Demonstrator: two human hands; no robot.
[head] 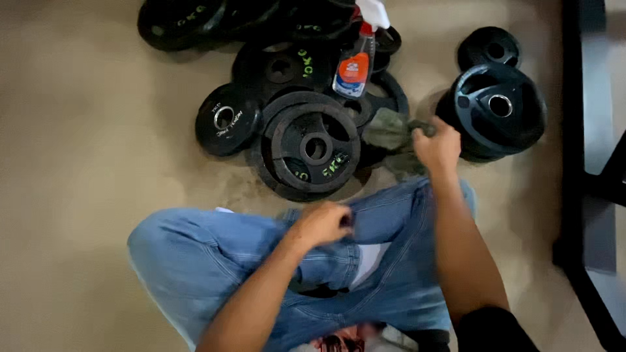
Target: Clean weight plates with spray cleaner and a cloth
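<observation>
From the head camera, my right hand (438, 145) was stretched out ahead of my knee, its fingers (424, 130) closed on a grey-green rag (389, 128). The rag lay bunched on the floor just left of those fingers, one end in my grip, the rest draped against the edge of the nearest plate (313, 148). It looked soft and limp, light, easy to crumple; I judged any pinch of a fold would hold it, and a fuller fistful would serve better for rubbing.

My left hand (323, 223) rested on my jeans (215, 254), fingers curled together on the denim, holding nothing that I could see.

The plate was a black iron disc, stacked on a wider one, with a round hub hole and cut-out grips near the rim. It looked heavy, stiff and faintly rough; I judged those cut-outs the right place to grip it. Beyond my right fingers, to the right, stood a smoother black stack (497, 107) with a bright metal hub. Ahead and to the left of the rag a spray bottle (355, 62) lay on the plates, clear plastic with an orange label and a white trigger, light and probably slick. The floor (78, 143) was matte tan.
</observation>
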